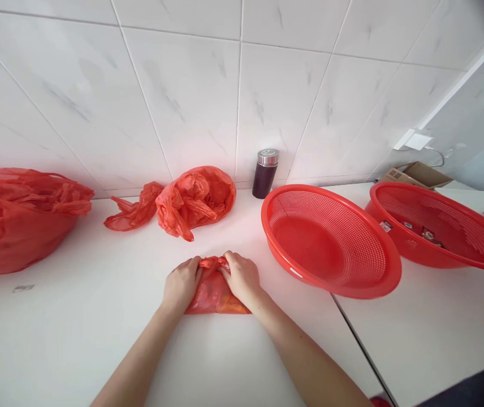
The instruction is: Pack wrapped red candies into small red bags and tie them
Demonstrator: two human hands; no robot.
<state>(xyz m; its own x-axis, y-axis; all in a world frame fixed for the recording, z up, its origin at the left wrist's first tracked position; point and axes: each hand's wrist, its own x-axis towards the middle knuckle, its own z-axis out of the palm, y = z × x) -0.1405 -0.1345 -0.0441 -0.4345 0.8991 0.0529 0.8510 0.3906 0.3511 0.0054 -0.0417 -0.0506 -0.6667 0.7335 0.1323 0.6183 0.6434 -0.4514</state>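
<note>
A small red plastic bag (213,293) lies on the white table in front of me, with orange and reddish contents showing through its thin film. My left hand (182,282) grips the upper left edge of this bag, fingers curled around the gathered plastic. On the opposite side, my right hand (242,277) pinches the top right edge. Between the two hands the bag's mouth is bunched together. What exactly is inside cannot be made out.
Crumpled red bags (197,200) lie near the tiled wall, beside a dark tumbler (265,174) with a silver lid. A large filled red bag (21,232) stands at left. Two red baskets are at right: a nearer one (310,243) and a farther one (420,249) holding small packets. Behind is a cardboard box (426,174).
</note>
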